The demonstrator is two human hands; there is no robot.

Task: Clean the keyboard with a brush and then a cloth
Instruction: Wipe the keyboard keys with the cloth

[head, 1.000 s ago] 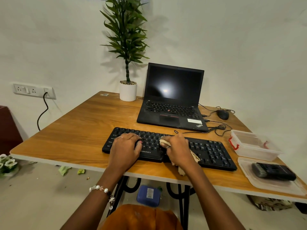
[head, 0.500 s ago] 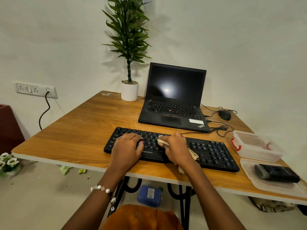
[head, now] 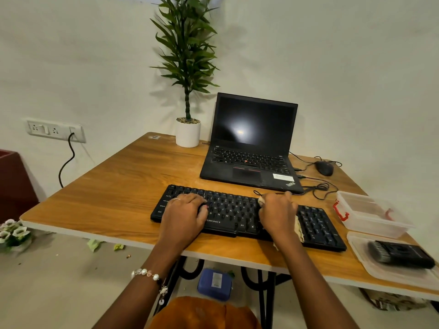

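Observation:
A black keyboard (head: 235,210) lies across the front of the wooden table (head: 123,198). My left hand (head: 184,213) rests flat on its left half, fingers spread over the keys, holding nothing. My right hand (head: 278,213) presses down on the keyboard's right-middle part, closed around a beige cloth (head: 298,227) whose ends show at the fingertips and by the wrist. The black brush (head: 399,254) lies on a clear plastic lid (head: 363,245) at the table's front right corner.
An open black laptop (head: 251,150) stands behind the keyboard, with a potted plant (head: 187,91) to its left. A mouse (head: 323,167) and loose cables (head: 318,186) lie to the right. A clear plastic box (head: 370,213) sits beside the keyboard's right end.
My right hand with the cloth has slid to the right along the keys, away from my left hand. My left hand stays on the left half.

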